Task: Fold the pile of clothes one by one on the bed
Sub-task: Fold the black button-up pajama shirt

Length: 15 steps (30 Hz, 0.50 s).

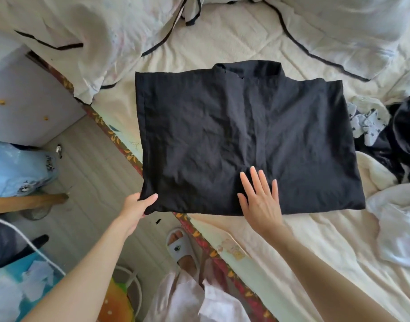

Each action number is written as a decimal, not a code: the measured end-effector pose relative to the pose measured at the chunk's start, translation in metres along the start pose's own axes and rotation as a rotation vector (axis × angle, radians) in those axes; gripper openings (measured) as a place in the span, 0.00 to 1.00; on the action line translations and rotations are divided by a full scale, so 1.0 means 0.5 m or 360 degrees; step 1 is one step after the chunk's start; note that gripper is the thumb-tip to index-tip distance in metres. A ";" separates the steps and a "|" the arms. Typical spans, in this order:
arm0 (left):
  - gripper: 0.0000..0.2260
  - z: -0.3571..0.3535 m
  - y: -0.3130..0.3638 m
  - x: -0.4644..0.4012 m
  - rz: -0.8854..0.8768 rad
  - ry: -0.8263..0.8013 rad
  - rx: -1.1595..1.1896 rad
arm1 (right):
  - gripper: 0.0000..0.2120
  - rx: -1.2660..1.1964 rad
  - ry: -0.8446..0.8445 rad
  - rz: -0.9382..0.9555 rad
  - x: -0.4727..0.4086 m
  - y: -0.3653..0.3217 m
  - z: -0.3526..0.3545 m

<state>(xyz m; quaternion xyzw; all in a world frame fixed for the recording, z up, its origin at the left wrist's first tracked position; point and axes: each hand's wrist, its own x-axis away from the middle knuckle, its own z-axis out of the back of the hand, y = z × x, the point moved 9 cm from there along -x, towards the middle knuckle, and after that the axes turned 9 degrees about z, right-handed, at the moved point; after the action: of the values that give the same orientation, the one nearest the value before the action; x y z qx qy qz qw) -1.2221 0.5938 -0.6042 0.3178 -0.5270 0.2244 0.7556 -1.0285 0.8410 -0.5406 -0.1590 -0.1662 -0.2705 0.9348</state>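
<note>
The left hand (139, 204) holds a pinch grip on the lower-left corner of the black shirt (241, 135); the right hand (260, 201) presses flat and open on its lower edge. The shirt lies mid-frame on the bed (292, 240), partly folded. Next, probably, that corner folds across; unfolded clothes (389, 135) wait at right.

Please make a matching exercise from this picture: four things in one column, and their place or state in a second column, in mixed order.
Things:
1. left hand
2. right hand
3. black garment
4. slipper

States:
A. spread on the bed
B. lies flat on the black cloth
C. on the floor beside the bed
D. pinches a corner of the black cloth

Pairs: 1-D, 2-B, 3-A, 4-C
</note>
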 end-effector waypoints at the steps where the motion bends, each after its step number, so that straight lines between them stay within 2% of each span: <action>1: 0.08 0.007 0.000 0.010 -0.0007 0.0012 0.0041 | 0.24 -0.0026 0.0104 -0.0045 0.010 -0.007 0.011; 3: 0.05 0.018 0.001 0.035 -0.0040 0.0013 0.0131 | 0.23 -0.0059 0.0335 -0.0162 0.043 -0.016 0.027; 5: 0.03 0.028 0.005 0.066 -0.0096 0.0016 0.0274 | 0.21 -0.0077 0.0434 -0.0270 0.076 -0.020 0.027; 6: 0.02 0.033 0.008 0.083 -0.0120 0.0033 0.0350 | 0.22 -0.0066 0.0368 -0.0293 0.086 -0.022 0.016; 10: 0.06 0.039 0.028 0.150 -0.0217 0.0142 0.0561 | 0.26 -0.0020 -0.0190 -0.0257 0.086 -0.008 -0.059; 13: 0.05 0.025 0.062 0.209 -0.0327 0.0274 0.0638 | 0.26 -0.0276 -0.0318 -0.0211 0.070 0.005 -0.067; 15: 0.04 0.001 0.097 0.252 -0.0434 0.0370 0.0596 | 0.24 -0.0639 -0.0294 -0.0214 0.068 0.015 -0.050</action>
<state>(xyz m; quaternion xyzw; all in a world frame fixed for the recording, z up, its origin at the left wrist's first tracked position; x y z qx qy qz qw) -1.2120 0.6278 -0.4739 0.4923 -0.3382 0.2493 0.7623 -0.9917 0.8218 -0.5508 -0.3545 -0.2040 -0.3442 0.8451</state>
